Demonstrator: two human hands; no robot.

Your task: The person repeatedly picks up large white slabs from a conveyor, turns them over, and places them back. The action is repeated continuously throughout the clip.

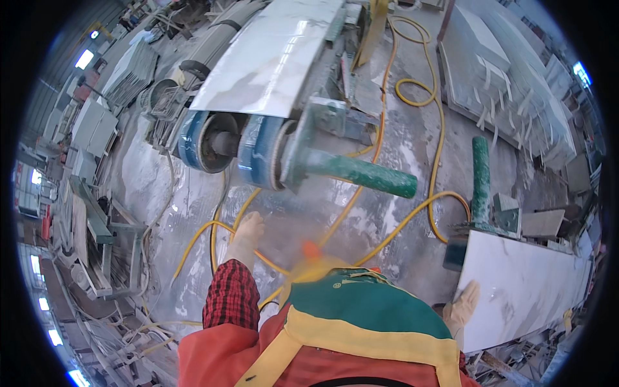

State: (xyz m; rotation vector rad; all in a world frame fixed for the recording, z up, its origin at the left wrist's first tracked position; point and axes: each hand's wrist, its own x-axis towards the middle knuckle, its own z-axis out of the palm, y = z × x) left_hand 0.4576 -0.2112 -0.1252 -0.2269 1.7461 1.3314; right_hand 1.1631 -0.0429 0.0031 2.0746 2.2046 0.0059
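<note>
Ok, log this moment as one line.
left hand: overlaps yellow hose in view, contact unclear | right hand: on right slab, left edge | upper slab: near end at blue wheels

OK so colours: the far slab is glossy white with soft grey veining, and the near slab is pretty much the same, white with grey streaks. Wheels have bright blue rims, the sideways handle and upright handle are green with whitish smudges. Hoses are mostly yellow, floor's blotchy grey and white. Apron's dark green with yellow trim, top's red, sleeve's red-and-black check.
</note>
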